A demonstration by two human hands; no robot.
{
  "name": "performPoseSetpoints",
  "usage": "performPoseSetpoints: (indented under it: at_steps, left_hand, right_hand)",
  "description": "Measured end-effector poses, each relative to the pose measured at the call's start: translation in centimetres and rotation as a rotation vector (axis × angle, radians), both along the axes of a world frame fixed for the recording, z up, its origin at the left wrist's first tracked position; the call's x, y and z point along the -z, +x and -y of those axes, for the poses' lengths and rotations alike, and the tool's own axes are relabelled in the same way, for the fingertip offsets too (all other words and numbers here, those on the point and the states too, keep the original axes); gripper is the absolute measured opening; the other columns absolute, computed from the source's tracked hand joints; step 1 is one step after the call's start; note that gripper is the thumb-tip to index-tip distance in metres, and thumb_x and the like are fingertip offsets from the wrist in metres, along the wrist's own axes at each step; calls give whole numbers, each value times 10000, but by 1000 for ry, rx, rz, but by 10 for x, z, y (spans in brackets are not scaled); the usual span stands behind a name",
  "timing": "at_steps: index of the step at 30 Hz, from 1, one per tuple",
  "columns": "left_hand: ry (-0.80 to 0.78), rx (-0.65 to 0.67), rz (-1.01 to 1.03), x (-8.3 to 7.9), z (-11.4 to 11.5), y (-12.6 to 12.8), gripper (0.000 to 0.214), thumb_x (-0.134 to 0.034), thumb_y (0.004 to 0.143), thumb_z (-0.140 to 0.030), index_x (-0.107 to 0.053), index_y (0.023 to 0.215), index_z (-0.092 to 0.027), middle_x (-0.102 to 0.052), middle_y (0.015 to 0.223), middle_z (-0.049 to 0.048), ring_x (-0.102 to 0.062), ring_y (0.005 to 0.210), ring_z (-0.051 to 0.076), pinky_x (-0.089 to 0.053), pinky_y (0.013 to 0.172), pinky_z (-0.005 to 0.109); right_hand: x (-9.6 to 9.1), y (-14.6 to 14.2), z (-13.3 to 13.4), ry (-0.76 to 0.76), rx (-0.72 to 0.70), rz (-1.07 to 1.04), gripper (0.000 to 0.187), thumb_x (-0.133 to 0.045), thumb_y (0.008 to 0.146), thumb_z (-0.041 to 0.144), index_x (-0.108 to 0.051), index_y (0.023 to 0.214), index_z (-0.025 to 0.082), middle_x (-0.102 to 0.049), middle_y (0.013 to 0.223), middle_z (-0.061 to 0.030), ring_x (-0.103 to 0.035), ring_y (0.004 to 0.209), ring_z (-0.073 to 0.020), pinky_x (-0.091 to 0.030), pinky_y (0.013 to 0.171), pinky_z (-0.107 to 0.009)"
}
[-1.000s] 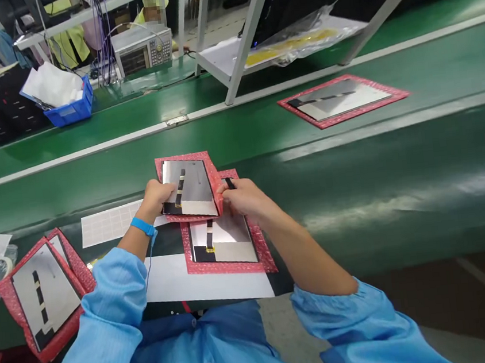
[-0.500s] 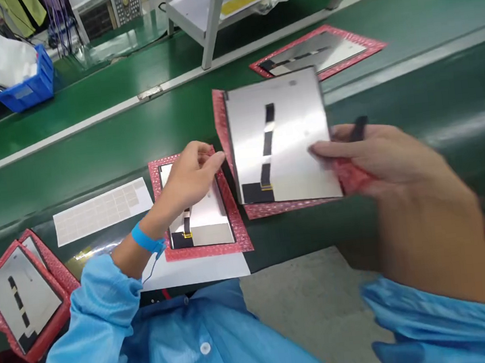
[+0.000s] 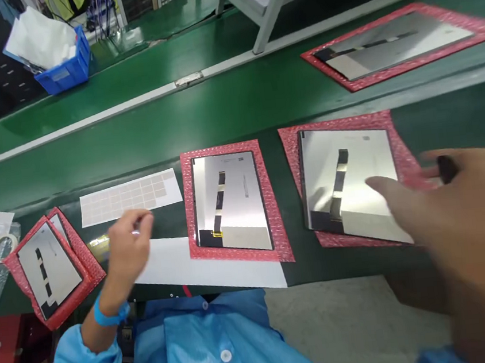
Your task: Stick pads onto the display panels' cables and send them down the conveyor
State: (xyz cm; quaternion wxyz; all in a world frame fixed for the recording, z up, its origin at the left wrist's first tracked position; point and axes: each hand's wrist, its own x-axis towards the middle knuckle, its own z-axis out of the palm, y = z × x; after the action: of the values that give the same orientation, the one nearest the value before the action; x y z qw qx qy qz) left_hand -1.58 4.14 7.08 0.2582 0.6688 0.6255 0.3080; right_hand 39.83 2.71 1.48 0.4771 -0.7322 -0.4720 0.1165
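Note:
My left hand (image 3: 130, 245), in a blue wristband, is above the white paper (image 3: 164, 262) with its fingers curled in a pinch; whatever they hold is too small to name. A display panel (image 3: 229, 200) with a dark flex strip rests on pink bubble wrap (image 3: 281, 241) in front of me. To its right, another display panel (image 3: 350, 176) lies askew on its own pink wrap (image 3: 292, 141). My right hand (image 3: 466, 210), blurred, is at that panel's right edge, thumb stretched over it and fingers apart. Something black (image 3: 447, 169) shows at its fingers.
A sheet of labels (image 3: 129, 196) lies left of centre. Wrapped panels (image 3: 50, 268) are stacked at far left beside a tape roll (image 3: 4, 247). Another panel on wrap (image 3: 401, 43) lies far right. A blue bin (image 3: 63, 64) and a grey stand (image 3: 271, 19) are behind.
My right hand has lowered the panel and its wrap from the air onto the bench at the right. My left hand has moved left, away from the middle panel.

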Motion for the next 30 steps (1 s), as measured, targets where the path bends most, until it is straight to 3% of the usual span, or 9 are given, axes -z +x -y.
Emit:
performPoseSetpoints:
  at_steps: [2,5,7,9,12,14,20,25,30]
  left_hand:
    - [-45,155,90,1,22,25,198,-638,1007,-353,-798,1066,-252,-838,1053,28,-770,949,211,-604,863,342]
    - [-103,379,214,2,44,54,169,-649,1039,-337,-798,1081,-270,-844,1033,26,-785,906,208,-620,805,332]
    - [-73,407,216,3,47,55,204,-605,1076,-311,-783,986,-265,-824,919,21,-761,800,202,-594,727,334]
    - [-1,409,163,5,43,45,246,-589,1092,-302,-760,921,-257,-797,828,8,-727,706,190,-559,662,327]
    - [74,467,111,7,30,24,232,-615,1086,-289,-729,889,-247,-767,767,-7,-690,632,170,-518,603,311]
    - [107,469,84,6,23,12,237,-604,1092,-275,-714,884,-245,-755,754,-11,-665,606,161,-501,584,311]
    - [244,406,-83,17,-6,-15,251,-593,1119,-325,-743,941,-232,-773,817,23,-711,722,190,-565,676,356]
    - [249,300,-169,61,-56,-37,271,-533,1125,-249,-747,1290,-218,-782,1317,109,-715,1242,266,-615,1071,469]
    - [131,263,-249,92,-70,-32,337,-544,1087,-205,-721,1374,-196,-711,1306,148,-625,1231,326,-581,1030,517]
  right_hand:
    - [-26,-71,11,-1,-40,-456,338,-925,795,515,-667,746,302,-500,695,-20,-422,571,-178,-290,492,-338]
    - [-46,-175,26,33,-232,-656,542,-668,949,739,-577,703,265,-505,675,3,-350,462,-119,-298,428,-315]
    - [-46,-223,26,152,-335,-1023,477,-676,1008,612,-568,726,243,-492,708,24,-331,454,-80,-304,442,-280]
    - [-44,-248,20,236,-410,-1222,421,-673,1038,550,-610,766,235,-550,772,19,-452,483,-78,-375,478,-263]
    - [-42,-260,8,302,-434,-1195,392,-648,1068,525,-674,804,237,-658,888,-17,-674,688,-137,-544,634,-289]
    - [-42,-259,2,294,-460,-1028,384,-658,1066,536,-714,828,240,-690,905,-32,-700,787,-159,-581,723,-303]
    - [-35,-226,-31,-129,-683,-697,327,-873,903,525,-780,827,221,-697,723,-14,-676,623,-148,-552,560,-258]
    - [-8,-216,-82,-61,-351,-713,330,-984,747,447,-760,822,216,-739,746,-5,-747,617,-170,-662,599,-283]
    - [24,-233,-111,-90,-301,-685,290,-949,744,388,-735,810,204,-739,733,-9,-752,643,-171,-653,575,-274]
